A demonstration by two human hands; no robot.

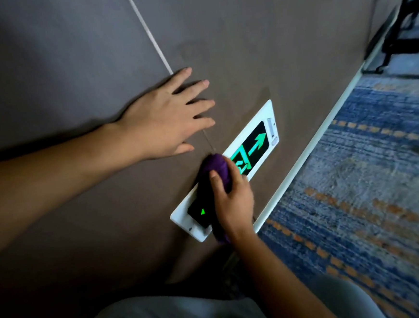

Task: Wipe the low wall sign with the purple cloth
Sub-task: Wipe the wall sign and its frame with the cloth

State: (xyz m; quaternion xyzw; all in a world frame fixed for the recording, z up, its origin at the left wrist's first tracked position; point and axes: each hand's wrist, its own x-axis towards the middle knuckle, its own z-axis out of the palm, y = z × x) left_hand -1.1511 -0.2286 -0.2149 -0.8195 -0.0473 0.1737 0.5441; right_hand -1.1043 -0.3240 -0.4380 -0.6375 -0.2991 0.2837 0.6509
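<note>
A low exit sign (256, 140) with a white frame and glowing green arrows on black is set into the brown wall, just above the floor. My right hand (231, 197) grips a bunched purple cloth (215, 169) and presses it on the sign's middle, covering part of the black panel. My left hand (172, 116) lies flat on the wall above the sign, fingers spread, holding nothing. A small green arrow shows at the sign's near end.
A white skirting strip (310, 151) runs along the wall's base. Blue carpet (357, 197) with orange dashes covers the floor at right. Black furniture legs (403, 18) stand at the top right. My knee in grey fabric (178, 317) fills the bottom.
</note>
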